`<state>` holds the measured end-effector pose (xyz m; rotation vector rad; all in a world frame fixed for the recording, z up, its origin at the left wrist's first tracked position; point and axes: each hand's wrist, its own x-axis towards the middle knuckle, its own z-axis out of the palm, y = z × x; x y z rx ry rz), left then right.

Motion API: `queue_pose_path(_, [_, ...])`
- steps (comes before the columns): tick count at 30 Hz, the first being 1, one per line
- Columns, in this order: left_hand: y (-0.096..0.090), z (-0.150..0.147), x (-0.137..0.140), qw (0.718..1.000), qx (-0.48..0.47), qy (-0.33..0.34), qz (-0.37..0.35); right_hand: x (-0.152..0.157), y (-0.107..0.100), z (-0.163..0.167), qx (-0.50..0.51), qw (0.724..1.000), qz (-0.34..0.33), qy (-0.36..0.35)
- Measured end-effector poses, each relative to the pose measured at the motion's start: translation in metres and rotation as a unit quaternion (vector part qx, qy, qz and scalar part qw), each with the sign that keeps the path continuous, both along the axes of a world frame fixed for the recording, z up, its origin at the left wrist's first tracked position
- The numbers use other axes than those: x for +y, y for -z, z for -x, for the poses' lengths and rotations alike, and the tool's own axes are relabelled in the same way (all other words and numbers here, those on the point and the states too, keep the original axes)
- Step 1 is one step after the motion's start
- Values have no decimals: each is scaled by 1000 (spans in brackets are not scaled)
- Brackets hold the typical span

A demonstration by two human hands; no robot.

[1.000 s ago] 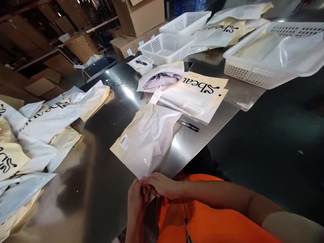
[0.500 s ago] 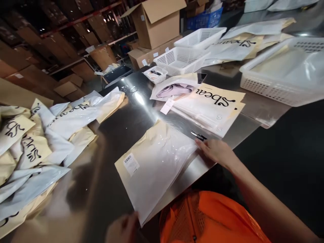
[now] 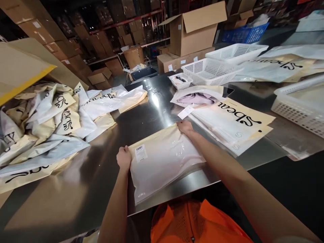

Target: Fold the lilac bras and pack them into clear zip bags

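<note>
Left hand (image 3: 124,158) closed on the left top corner of a flat cream-and-clear plastic garment bag (image 3: 164,160); right hand (image 3: 185,127) grips its far right corner. Bag lies flat on the steel table (image 3: 83,189), near its front edge. White barcode sticker (image 3: 140,152) sits just beside the left hand; digits unreadable. Right of the bag: stack of cream bags (image 3: 235,126) printed "Sbea…" in black script, upside down. Left of the bag: loose heap of similar printed bags (image 3: 48,128). Beyond the bag: white perforated plastic baskets (image 3: 212,65).

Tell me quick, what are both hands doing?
Left hand: closed on the left corner of the flat cream plastic garment bag.
Right hand: on its far corner; grip unclear.
</note>
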<state>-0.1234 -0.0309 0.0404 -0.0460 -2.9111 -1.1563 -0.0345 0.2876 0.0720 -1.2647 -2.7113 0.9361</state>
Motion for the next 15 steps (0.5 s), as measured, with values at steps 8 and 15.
queue_pose_path(8, [-49, -23, -8, 988, 103, -11, 117, -38, -22, -33, 62, 985, -158, -35])
queue_pose_path(15, [-10, -111, 10, 906, 143, 272, 292, -81, 25, -82, 61, 900, -269, -338])
